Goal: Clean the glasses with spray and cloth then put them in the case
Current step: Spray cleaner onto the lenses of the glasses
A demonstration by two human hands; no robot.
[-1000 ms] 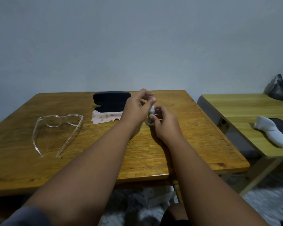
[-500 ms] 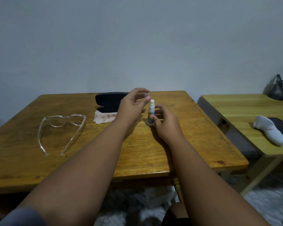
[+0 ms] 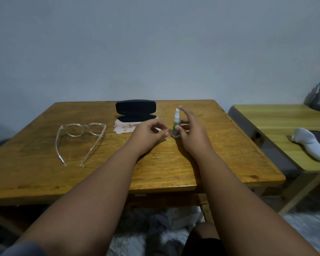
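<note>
Dim, flat room light here, no glare anywhere. The wall (image 3: 155, 43) came out dull grey-blue. A soft shadow pooled just near of the bottle (image 3: 176, 124) on the table (image 3: 35, 172), with a faint sheen along its near edge. Table edges bowed toward left and right; the floor (image 3: 312, 228) was murky, smeared.

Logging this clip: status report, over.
Hands: right hand grips spray bottle upright on table, nozzle bare; left hand curled, contents unclear. Target: glasses untouched. Nothing in the way.
</note>
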